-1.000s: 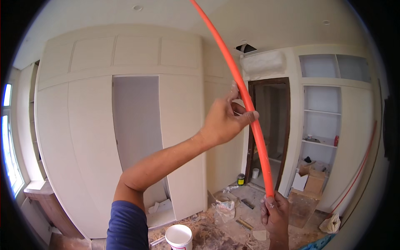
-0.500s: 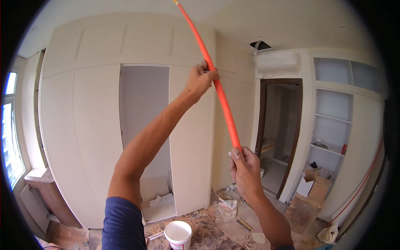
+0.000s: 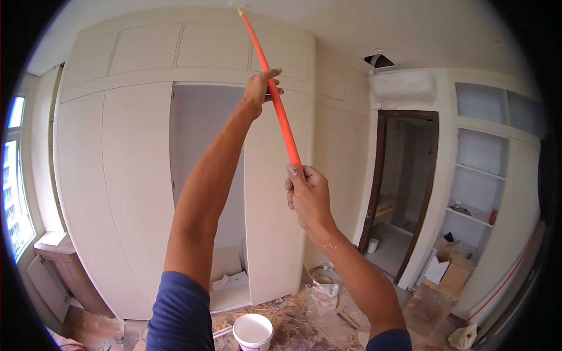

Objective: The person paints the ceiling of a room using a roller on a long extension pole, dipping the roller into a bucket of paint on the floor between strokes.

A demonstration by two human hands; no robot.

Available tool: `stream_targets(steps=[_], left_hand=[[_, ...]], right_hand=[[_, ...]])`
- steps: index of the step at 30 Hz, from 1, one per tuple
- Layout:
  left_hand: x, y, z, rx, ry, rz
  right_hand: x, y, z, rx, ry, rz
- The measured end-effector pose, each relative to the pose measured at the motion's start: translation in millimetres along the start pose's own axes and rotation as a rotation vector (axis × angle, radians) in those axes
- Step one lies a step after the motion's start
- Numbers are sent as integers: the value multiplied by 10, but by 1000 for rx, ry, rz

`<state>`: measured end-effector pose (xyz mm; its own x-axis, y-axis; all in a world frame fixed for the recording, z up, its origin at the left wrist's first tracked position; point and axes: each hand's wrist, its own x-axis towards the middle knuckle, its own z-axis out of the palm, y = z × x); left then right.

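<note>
A long orange pole [image 3: 283, 120] slants up and away from me to the ceiling [image 3: 351, 23]. My right hand [image 3: 308, 196] is wrapped round its lower end. Higher up, my left hand [image 3: 263, 92] holds the shaft with the thumb on one side and the fingertips showing past the other. At its far end the pole has a yellow tip [image 3: 240, 11], close under a pale shape at the ceiling that is too small to make out.
Ahead stands a cream wardrobe [image 3: 137, 193] with one bay uncovered. A white bucket [image 3: 253, 331] sits below my hands on the littered floor. Rightward are a dark-framed doorway [image 3: 371, 175], open shelves [image 3: 480, 168] and a cardboard box [image 3: 455, 275]. The ceiling has a dark opening [image 3: 379, 61].
Both hands and the pole have moved left and up in the picture. The left fingers have loosened somewhat. The pole's tip now shows whole below the ceiling, and the view has shifted slightly.
</note>
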<state>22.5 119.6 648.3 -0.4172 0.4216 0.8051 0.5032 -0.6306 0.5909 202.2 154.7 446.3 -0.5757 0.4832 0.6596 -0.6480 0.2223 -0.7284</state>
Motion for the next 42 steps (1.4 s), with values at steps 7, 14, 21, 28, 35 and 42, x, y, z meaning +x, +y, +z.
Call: stream_targets(steps=[7, 14, 21, 28, 35, 42], left_hand=[[-104, -255, -38, 72, -72, 21], [-325, -70, 332, 64, -207, 79], [-1189, 147, 1046, 258, -427, 264], [-2019, 524, 1699, 215, -602, 453], [-2645, 1118, 2222, 225, -866, 468], [-2938, 1176, 2620, -2, -836, 507]], right_hand=[[-82, 150, -210, -29, -12, 50], [-382, -4, -549, -58, 33, -17], [-1507, -96, -1258, -72, 226, 15], [-2554, -229, -1814, 41, 389, -31], [-3435, -457, -2176, -10, 536, -126], [-3861, -678, -2376, -7, 635, -131]])
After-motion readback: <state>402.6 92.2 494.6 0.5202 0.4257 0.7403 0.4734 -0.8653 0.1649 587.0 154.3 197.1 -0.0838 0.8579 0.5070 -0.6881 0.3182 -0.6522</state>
